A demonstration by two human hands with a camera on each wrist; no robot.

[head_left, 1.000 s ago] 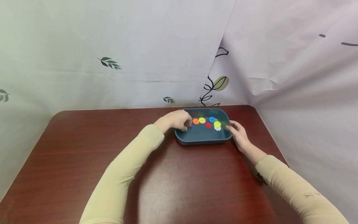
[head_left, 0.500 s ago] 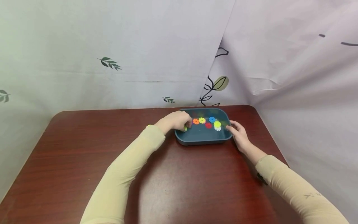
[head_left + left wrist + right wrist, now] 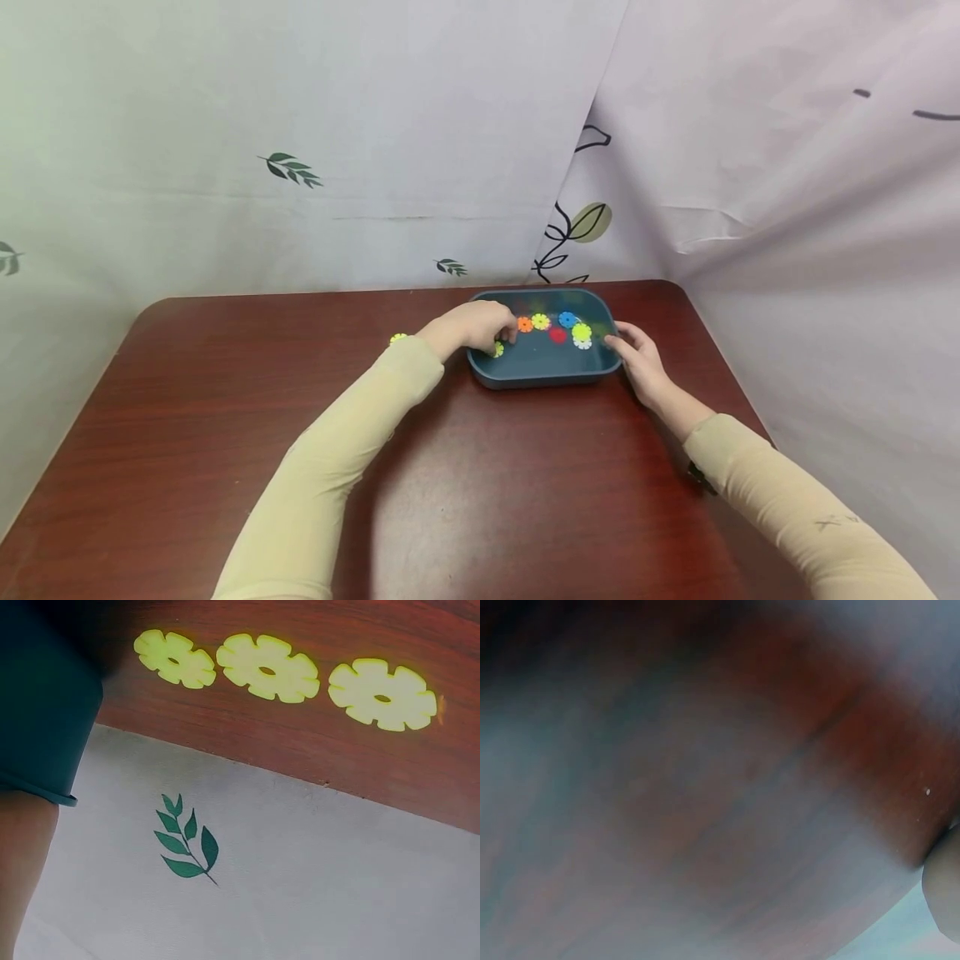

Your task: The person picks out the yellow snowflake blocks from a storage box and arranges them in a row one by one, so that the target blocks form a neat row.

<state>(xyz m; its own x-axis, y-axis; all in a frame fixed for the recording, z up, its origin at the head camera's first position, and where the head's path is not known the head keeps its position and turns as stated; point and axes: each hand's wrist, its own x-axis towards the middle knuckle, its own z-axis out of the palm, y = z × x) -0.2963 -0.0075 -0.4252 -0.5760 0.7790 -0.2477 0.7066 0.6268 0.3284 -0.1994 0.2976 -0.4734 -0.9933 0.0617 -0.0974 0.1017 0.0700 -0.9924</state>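
My left hand (image 3: 478,323) reaches over the left rim of a dark blue-green tray (image 3: 540,378), fingers curled down inside it. A yellow-green flower-shaped plastic disc (image 3: 498,350) shows at its thumb and fingertips, partly hidden by them. With the thumb over the rim and the fingers outside, my right hand (image 3: 643,362) grips the tray's right end. Between the hands lie an orange disc (image 3: 524,325), a red disc (image 3: 557,335), a blue disc (image 3: 567,319), a white disc (image 3: 582,343) and more yellow ones. Heavy blur covers most of the right wrist view.
Three yellow discs (image 3: 267,669) lie in a row on the brown table beside the tray in the left wrist view. In the head view, one yellow disc (image 3: 398,338) peeks out behind the left sleeve. A pale leaf-printed cloth (image 3: 375,167) hangs along the table's back edge.
The yellow-green disc at my left fingertips has shifted slightly and shows more fully. A yellow disc behind the left sleeve has come into view. My right hand and the tray stay put.
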